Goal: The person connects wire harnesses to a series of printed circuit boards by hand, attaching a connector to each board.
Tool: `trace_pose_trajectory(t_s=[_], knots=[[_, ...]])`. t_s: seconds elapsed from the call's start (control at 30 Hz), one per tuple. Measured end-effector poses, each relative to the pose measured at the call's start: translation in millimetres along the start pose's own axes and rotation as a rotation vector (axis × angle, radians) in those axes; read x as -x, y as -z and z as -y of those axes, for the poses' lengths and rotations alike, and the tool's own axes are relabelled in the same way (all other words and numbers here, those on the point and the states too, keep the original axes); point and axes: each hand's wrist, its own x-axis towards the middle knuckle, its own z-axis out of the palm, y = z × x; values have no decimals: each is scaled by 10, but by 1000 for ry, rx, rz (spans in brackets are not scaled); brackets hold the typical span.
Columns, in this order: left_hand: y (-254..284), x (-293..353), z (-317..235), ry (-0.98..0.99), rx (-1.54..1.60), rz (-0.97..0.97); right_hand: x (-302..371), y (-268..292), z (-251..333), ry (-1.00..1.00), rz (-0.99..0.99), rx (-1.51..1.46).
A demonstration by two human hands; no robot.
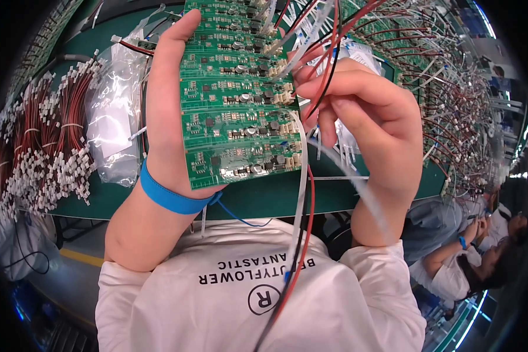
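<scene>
A panel of joined green circuit boards (232,126) is held up in front of me, its component side in view. My left hand (165,111) grips the panel along its left edge, thumb stretched up the side, the other fingers mostly hidden behind. White connectors line the panel's right edge. There my right hand (369,105) pinches a red-and-black wire lead (321,97) close to a connector; its plug is hidden by the fingers. Another red-and-black lead with a white strip (303,199) hangs from the panel's lower right. A blue wrist strap (173,193) circles my left wrist.
Bundles of red-and-black leads with white plugs (58,129) lie on the green table (334,196) at the left, beside a clear plastic bag (116,117). Many wired boards (434,76) cover the right side. Another person (457,258) sits at far right.
</scene>
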Motion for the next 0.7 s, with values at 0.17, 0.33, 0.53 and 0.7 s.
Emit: trace_pose_trajectory(t_s=[0.17, 0.33, 0.53, 0.7], knots=[[113, 18, 49, -223, -376, -19, -57, 150, -145, 210, 218, -91], [60, -6, 64, -175, -331, 61, -25, 128, -28, 74, 202, -107], [190, 69, 102, -376, -380, -10, 40, 52, 117, -81, 118, 118], [165, 49, 61, -292, -426, 24, 59, 3, 119, 139, 107, 545]])
